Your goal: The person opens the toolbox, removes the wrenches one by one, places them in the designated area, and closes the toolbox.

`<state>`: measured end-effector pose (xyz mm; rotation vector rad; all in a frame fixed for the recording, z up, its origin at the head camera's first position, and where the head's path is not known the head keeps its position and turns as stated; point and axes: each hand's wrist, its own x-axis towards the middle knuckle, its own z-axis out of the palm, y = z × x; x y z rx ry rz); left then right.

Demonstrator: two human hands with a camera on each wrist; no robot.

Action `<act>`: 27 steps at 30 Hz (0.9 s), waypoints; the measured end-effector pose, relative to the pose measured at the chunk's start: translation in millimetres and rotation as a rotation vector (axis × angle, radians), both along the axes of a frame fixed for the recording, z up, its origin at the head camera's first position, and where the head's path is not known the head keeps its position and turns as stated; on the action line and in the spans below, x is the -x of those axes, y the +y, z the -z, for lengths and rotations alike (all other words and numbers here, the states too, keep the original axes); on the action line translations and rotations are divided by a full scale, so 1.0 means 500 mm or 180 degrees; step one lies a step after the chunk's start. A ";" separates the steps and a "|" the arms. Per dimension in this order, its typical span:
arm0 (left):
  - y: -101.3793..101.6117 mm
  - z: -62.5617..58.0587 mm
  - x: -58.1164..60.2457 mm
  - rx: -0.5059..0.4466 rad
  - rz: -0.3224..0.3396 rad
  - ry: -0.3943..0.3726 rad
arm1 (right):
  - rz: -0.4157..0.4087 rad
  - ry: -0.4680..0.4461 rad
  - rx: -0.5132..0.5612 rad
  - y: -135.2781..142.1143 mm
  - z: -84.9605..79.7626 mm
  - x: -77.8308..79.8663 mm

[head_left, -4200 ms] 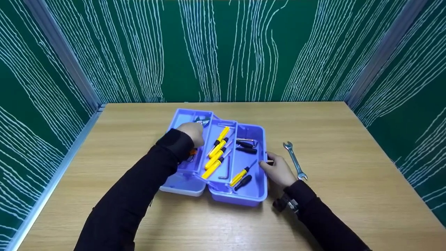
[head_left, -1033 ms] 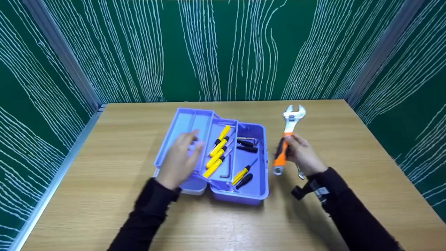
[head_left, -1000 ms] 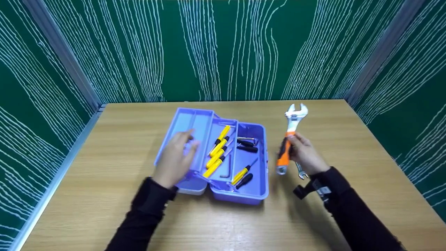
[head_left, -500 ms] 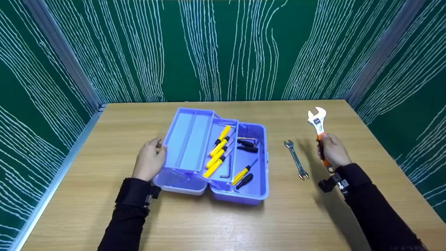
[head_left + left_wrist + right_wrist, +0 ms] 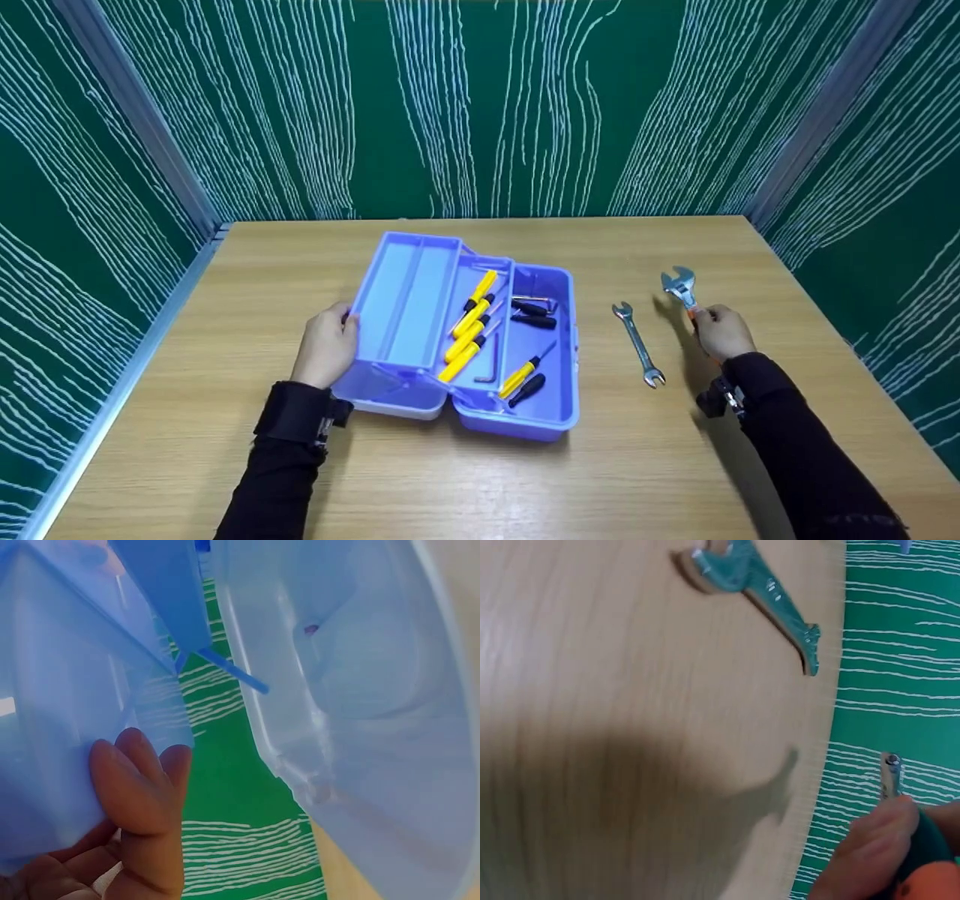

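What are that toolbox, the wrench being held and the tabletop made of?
The toolbox looks like smooth molded plastic: evenly colored, with rounded corners and thin walls. The held wrench has a shiny, silvery head, probably steel; its orange and dark handle could be plastic or rubber. The tabletop shows wood grain and a soft sheen, so either varnished wood or laminate.

Bright light falls on the table, leaving a pale glare low in the head view. The right hand casts a soft shadow. Both wrist views look slightly blurred.
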<state>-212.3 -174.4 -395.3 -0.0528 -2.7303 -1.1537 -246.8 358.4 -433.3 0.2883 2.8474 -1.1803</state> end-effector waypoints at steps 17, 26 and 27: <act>0.000 -0.003 -0.003 -0.0031 0.0015 -0.0109 | -0.0109 -0.0734 -0.0017 0.016 0.030 0.017; -0.002 0.000 -0.002 -0.0041 0.0022 -0.0064 | -0.0146 -0.0742 -0.0072 0.021 0.032 0.021; -0.002 0.000 -0.002 -0.0042 0.0020 -0.0065 | -0.0144 -0.0757 -0.0071 0.022 0.032 0.021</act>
